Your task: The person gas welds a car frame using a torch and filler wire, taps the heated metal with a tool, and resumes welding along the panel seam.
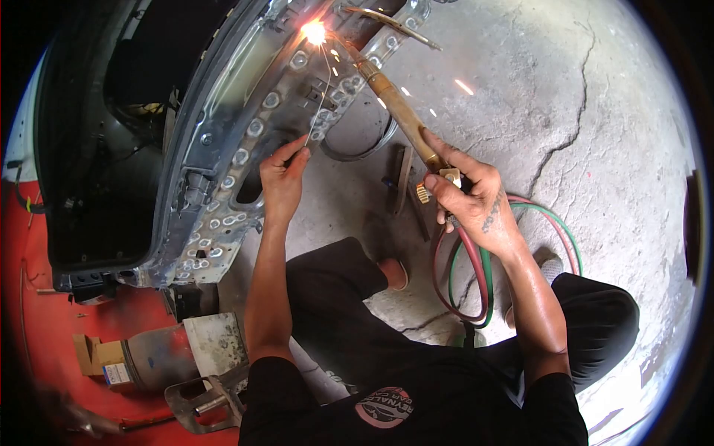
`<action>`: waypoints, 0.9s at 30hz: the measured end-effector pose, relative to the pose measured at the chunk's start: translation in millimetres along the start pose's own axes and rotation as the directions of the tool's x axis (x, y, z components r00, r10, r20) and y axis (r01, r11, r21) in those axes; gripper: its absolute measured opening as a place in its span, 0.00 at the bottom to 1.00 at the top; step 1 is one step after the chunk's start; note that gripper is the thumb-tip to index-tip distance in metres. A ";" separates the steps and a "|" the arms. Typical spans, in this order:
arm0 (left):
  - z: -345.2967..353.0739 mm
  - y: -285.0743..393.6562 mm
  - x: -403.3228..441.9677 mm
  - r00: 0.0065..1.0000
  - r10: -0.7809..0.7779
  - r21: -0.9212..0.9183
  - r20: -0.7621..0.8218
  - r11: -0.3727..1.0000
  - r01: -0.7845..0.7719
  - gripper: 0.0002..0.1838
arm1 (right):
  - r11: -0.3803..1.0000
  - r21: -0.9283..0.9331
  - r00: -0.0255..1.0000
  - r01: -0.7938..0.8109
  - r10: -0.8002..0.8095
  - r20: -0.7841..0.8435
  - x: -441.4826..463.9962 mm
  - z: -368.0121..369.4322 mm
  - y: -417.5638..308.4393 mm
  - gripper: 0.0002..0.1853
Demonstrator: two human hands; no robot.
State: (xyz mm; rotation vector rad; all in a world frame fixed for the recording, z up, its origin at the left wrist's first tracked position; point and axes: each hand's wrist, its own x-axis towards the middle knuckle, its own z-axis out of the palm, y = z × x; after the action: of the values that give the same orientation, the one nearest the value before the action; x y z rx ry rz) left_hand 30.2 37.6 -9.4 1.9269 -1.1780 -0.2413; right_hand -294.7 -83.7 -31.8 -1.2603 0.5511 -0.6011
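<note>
My right hand (pixel 470 195) grips a brass gas welding torch (pixel 401 111) by its valve body, and its tip points up and left at the car body panel (pixel 256 123). Bright flame and sparks (pixel 314 33) flare where the tip meets the metal. Between thumb and fingers, my left hand (pixel 284 175) pinches a thin filler rod (pixel 320 104) that runs up to the glow. Rows of round weld marks cover the bare metal flange. A red and green hose pair (pixel 483 286) hangs from the torch and loops beside my leg.
On the cracked concrete floor (pixel 498 82) lie a wire coil (pixel 357 152) and a metal strip (pixel 404 178). At lower left, over a red surface (pixel 44 327), are a grey cylinder (pixel 160 357), a cardboard box (pixel 100 355) and a metal bracket (pixel 204 405). Sparks fly rightward.
</note>
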 end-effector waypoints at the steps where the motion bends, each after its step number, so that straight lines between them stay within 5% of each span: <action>1: 0.4 0.8 0.0 1.000 0.004 -0.004 -0.003 1.000 -0.004 0.15 | 1.000 -0.003 1.000 -0.001 0.001 -0.001 -0.1 0.1 -0.2 0.34; 27: 2.6 4.0 2.8 1.000 -0.013 0.011 -0.002 1.000 0.013 0.16 | 1.000 -0.007 1.000 -0.009 0.009 0.002 0.6 -0.3 -1.1 0.34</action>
State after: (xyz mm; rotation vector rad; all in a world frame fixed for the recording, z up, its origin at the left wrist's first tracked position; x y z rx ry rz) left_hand 27.7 33.1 -7.5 1.9440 -1.1686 -0.2402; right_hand -294.6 -84.5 -30.8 -1.2641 0.5573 -0.5915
